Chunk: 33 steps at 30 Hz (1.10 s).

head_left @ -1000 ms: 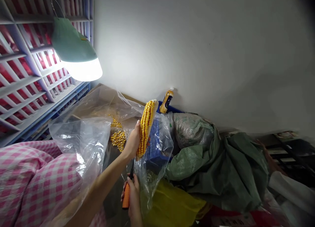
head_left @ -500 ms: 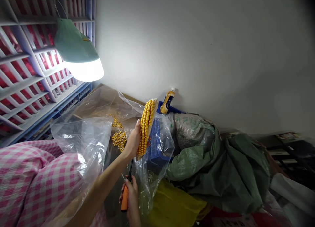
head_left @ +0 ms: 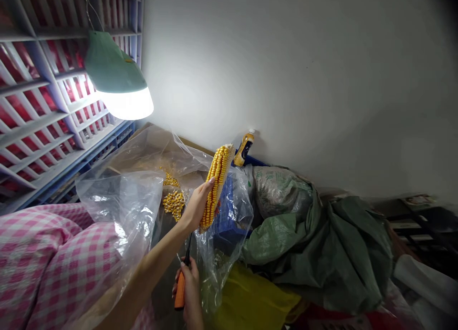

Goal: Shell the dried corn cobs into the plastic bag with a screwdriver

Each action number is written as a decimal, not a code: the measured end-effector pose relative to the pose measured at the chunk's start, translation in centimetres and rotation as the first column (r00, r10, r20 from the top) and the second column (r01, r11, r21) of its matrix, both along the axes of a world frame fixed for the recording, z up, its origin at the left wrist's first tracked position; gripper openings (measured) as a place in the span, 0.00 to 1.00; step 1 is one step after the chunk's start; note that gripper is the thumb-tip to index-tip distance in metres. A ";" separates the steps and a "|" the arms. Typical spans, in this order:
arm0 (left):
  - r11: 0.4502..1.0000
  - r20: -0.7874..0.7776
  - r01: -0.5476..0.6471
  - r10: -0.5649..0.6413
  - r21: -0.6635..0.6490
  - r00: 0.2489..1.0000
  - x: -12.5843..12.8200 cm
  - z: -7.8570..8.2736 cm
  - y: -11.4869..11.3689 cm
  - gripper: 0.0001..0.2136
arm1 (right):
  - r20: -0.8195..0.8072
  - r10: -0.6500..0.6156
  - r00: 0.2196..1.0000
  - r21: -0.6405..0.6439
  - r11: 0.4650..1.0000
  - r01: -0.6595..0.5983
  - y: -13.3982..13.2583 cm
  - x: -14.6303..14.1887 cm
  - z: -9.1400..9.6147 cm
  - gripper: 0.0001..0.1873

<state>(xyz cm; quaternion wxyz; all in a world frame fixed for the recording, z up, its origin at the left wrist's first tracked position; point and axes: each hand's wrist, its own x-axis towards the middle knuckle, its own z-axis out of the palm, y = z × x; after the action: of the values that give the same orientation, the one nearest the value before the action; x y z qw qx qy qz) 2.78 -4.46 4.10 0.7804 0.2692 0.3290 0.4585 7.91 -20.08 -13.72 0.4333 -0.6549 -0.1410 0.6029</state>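
Observation:
My left hand (head_left: 198,207) is closed around an ear of corn (head_left: 216,184), its thumb lying along the yellow kernels. The ear leans with its top to the right, and a pale strip runs down its right side. Below it, my right hand (head_left: 191,284) grips a tool with an orange handle (head_left: 180,290) and a thin dark shaft, like a screwdriver. The shaft points up towards the lower end of the ear; its tip is hidden behind my left wrist. Loose corn kernels (head_left: 173,203) lie in a clear plastic bag (head_left: 143,187) left of my hands.
A lit lamp (head_left: 121,82) hangs at the upper left before slatted crates (head_left: 53,115). Behind the ear are a blue crate (head_left: 226,203) and a yellow bottle (head_left: 244,148). Green sacks (head_left: 343,253) and yellow cloth (head_left: 250,296) lie to the right, pink checked fabric (head_left: 71,253) to the left.
The ear of corn has tilted further right at its top. My left hand has shifted slightly with it, while my right hand and the orange-handled tool have barely moved.

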 end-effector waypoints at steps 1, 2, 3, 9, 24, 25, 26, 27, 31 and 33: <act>1.000 0.004 -0.002 0.002 0.010 1.000 0.0 0.0 0.0 0.26 | 0.003 -0.001 1.000 -0.002 1.000 0.001 0.0 0.0 0.0 0.23; 1.000 0.010 -0.005 0.005 0.021 1.000 0.0 0.0 0.0 0.26 | 0.004 0.000 1.000 -0.004 1.000 0.000 -0.1 0.0 0.1 0.23; 0.999 0.015 -0.008 0.007 0.031 1.000 0.1 0.0 0.0 0.26 | 0.005 0.001 1.000 -0.007 1.000 -0.001 -0.1 -0.1 0.1 0.23; 1.000 0.028 -0.007 0.006 0.030 1.000 0.1 -0.2 0.0 0.23 | 0.011 -0.007 1.000 -0.039 0.999 0.007 0.2 -0.5 0.6 0.27; 0.961 -0.110 -0.038 0.008 -0.273 0.994 -0.2 -4.5 2.4 0.29 | 0.042 -0.030 0.999 -0.064 0.997 0.033 -0.1 -0.4 0.7 0.21; 0.945 -0.142 -0.054 0.008 -0.322 0.990 -0.1 -5.9 2.7 0.29 | 0.055 -0.043 0.998 -0.062 0.997 0.046 -0.1 -0.4 0.7 0.21; 0.927 -0.163 -0.082 0.023 -0.367 0.986 -0.1 -7.4 2.9 0.28 | 0.067 -0.058 0.996 -0.050 0.997 0.062 -0.1 -0.3 0.8 0.21; 0.911 -0.168 -0.093 0.027 -0.402 0.985 -0.1 -9.0 3.0 0.27 | 0.077 -0.076 0.994 -0.035 0.996 0.079 -0.1 -0.1 1.0 0.21; 0.873 -0.251 -0.159 0.044 -0.461 0.967 -0.2 -14.6 2.9 0.25 | 0.141 -0.059 0.988 -0.025 0.998 0.063 0.0 0.7 2.2 0.21; 0.865 -0.280 -0.150 0.011 -0.480 0.960 -0.4 -16.1 2.7 0.26 | 0.219 0.042 0.975 -0.055 0.998 -0.030 0.4 1.2 3.1 0.22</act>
<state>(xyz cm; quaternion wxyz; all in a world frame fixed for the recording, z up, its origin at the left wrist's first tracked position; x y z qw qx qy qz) 2.38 -1.74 -12.01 0.7515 0.1053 0.5492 0.3501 9.13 -19.69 -10.60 0.3872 -0.7258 -0.1847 0.5378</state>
